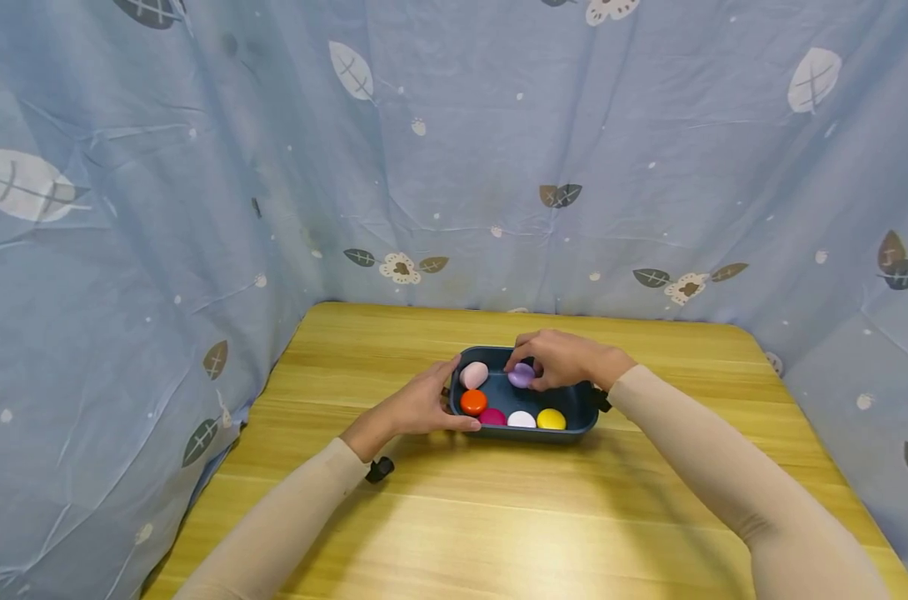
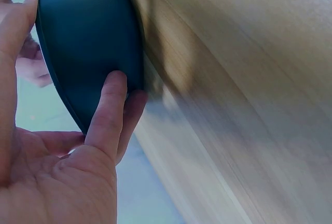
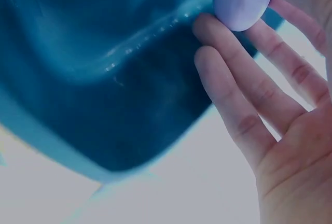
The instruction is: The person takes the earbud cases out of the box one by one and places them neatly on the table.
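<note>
While the fingers work inside the tray, entries run from the fingertips outward.

Right fingers: right hand pinches a pale purple egg-shaped piece between thumb and fingertips; remaining fingers lie straight below it.
Purple piece, place: over the far middle of the dark blue oblong plastic tray, at about rim height; contact with the floor cannot be told.
Left fingers: left hand grips the tray's left end wall, fingers pressed on its outer face.
Tray contents: pale pink egg far left; orange, magenta, white and yellow rounds along the near side.
Support: light wooden table.
Step, judged: handling the purple piece at the tray.
Next move calls for: tray kept braced, a firm pinch, clearance from the pink egg.
</note>
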{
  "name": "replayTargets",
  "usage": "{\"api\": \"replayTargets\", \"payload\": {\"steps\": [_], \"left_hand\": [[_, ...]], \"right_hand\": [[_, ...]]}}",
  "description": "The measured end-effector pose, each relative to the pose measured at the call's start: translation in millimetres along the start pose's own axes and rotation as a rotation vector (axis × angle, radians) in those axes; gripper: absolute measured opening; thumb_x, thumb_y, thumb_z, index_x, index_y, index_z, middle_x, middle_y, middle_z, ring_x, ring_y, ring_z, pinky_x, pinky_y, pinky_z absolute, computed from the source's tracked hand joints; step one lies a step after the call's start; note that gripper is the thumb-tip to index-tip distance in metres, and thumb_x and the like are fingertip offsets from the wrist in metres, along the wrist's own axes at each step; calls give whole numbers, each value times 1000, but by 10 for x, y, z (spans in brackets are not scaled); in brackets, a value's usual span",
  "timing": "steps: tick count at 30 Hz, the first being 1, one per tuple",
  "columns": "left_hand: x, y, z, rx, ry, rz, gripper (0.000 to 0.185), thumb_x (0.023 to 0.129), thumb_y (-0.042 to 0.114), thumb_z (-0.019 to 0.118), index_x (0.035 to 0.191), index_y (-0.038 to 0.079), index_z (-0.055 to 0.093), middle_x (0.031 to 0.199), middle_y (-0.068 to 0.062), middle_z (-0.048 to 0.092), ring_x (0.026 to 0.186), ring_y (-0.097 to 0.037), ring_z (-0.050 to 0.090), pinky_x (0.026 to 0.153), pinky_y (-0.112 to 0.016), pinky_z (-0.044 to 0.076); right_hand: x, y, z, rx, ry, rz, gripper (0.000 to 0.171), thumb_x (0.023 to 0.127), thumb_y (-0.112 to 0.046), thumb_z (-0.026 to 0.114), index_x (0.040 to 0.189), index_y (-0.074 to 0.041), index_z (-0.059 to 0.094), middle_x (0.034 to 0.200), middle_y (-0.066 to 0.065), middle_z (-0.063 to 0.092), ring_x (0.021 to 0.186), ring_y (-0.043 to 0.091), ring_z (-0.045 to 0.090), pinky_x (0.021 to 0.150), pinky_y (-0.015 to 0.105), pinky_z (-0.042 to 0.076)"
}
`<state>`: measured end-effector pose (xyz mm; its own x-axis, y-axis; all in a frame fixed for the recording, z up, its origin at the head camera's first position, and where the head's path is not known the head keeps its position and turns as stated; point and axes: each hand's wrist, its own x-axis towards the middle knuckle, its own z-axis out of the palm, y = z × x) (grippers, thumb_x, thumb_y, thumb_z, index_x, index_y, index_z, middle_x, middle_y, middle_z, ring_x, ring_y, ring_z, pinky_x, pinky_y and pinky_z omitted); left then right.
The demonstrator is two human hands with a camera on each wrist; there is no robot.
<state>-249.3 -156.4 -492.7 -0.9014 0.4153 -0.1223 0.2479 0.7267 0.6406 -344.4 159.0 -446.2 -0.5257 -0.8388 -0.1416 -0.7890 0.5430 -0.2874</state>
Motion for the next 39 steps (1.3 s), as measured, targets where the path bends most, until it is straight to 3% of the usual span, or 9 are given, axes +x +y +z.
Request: {"api": "replayTargets", "payload": {"steps": [6,13,20,33,39], "left_hand": [[-23,16,-10,9,2,8,135,89,67,97,187,9,24,189,-23,35,168,-45,50,138,-63,45],[-26,15,-10,18,-2,13,136,89,67,97,187,10,23,191,-23,33,171,-46,46,139,-64,43],[-25,6,-5,26,-1,9,135,90,67,97,188,12,23,192,-22,31,170,-46,47,139,-64,43],[-30,-7,16,5,-3,0,134,90,65,98,188,13,22,190,-21,34,160,-41,58,134,-57,51],[-29,2,7,7,-4,4,134,90,65,97,188,12,22,190,-22,34,162,-43,56,135,-59,50]], "right_hand": [[-176,-2,-127,1,51,32,43,102,-14,90,144,-17,83,139,6,74,109,28,80,101,44,69],[-473,124,-202,23,140,62,41,99,-11,90,140,-17,84,134,4,74,108,20,80,102,51,69],[-813,318,-199,47,215,105,43,97,-6,89,139,-15,84,134,6,75,106,24,83,100,55,70],[-1434,657,-97,66,255,256,45,95,-6,89,138,-18,85,135,7,76,106,23,83,95,56,69],[-1712,807,-29,64,271,308,44,94,-3,90,136,-18,86,136,10,77,105,25,83,93,54,69]]}}
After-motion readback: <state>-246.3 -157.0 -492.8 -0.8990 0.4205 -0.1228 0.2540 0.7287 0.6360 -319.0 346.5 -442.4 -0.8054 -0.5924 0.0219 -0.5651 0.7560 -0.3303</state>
